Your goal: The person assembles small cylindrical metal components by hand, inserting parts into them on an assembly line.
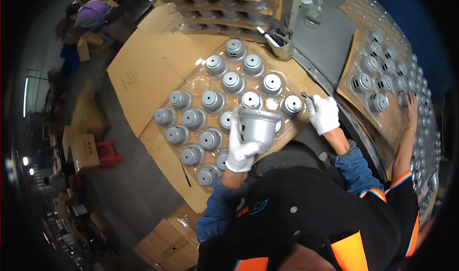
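My left hand (pixel 240 151), in a white glove, grips a silver cup-shaped metal housing (pixel 259 129) by its side and holds it tilted above the near part of a tray. My right hand (pixel 324 114), also white-gloved, is raised to the right of it, apart from the housing. Its fingers are closed on a small dark thin tool (pixel 305 95), whose exact kind does not show. Under and beyond my hands, several similar silver housings (pixel 213 101) stand in rows in a clear plastic tray (pixel 197 85), which lies on cardboard.
Stacked trays of housings (pixel 224 16) rise at the far side. Beside them stands a container of pens (pixel 282 50), with a glass jar (pixel 313 15) beyond. At right, a co-worker's bare hand (pixel 411 107) reaches over another tray (pixel 356 96). Cardboard boxes (pixel 85 150) and a red stool (pixel 109 154) stand left.
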`<action>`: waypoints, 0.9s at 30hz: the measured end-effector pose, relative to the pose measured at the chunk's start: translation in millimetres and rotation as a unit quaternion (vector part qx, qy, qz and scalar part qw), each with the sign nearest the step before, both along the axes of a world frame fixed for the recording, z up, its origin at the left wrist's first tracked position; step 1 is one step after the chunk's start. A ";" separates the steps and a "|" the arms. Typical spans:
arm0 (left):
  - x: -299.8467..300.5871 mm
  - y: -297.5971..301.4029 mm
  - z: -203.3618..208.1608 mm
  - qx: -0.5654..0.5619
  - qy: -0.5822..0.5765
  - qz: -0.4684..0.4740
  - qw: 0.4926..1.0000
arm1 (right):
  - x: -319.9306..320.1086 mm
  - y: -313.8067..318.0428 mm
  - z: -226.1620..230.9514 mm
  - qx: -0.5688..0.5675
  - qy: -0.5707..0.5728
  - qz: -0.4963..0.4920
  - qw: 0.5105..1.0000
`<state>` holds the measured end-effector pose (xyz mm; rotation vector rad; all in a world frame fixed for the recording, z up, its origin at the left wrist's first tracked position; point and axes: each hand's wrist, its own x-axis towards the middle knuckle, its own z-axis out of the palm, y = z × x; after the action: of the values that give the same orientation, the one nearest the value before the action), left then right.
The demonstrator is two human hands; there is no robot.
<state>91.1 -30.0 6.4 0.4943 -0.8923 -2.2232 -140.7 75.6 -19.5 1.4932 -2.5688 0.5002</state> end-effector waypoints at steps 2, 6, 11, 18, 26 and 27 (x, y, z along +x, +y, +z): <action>4.8 -39.3 -6.6 -0.037 -0.045 0.055 0.997 | -3.7 2.3 -6.9 0.000 -0.032 -0.018 0.999; 17.6 -161.9 -18.5 -0.194 -0.251 0.136 0.939 | -8.0 10.2 -19.5 0.000 -0.052 -0.024 0.998; 12.0 -269.9 -23.4 -0.322 -0.595 -0.010 0.736 | -1.8 2.7 -22.5 -0.014 -0.094 0.000 0.996; -35.1 -299.1 -67.7 -0.439 -0.748 -0.251 0.430 | -5.5 -13.1 -29.5 -0.060 -0.140 0.027 0.988; -102.5 -273.4 -72.8 -0.503 -0.674 -0.145 0.522 | -7.3 -35.9 -36.4 -0.073 -0.150 0.045 0.985; -108.0 -270.7 -78.5 -0.512 -0.682 -0.142 0.502 | -5.7 -39.2 -34.8 -0.083 -0.147 0.051 0.984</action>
<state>-16.9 -300.7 -72.0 1.5157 -2.8919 -0.5736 -146.5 36.4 -54.2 1.6027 -2.5859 0.9915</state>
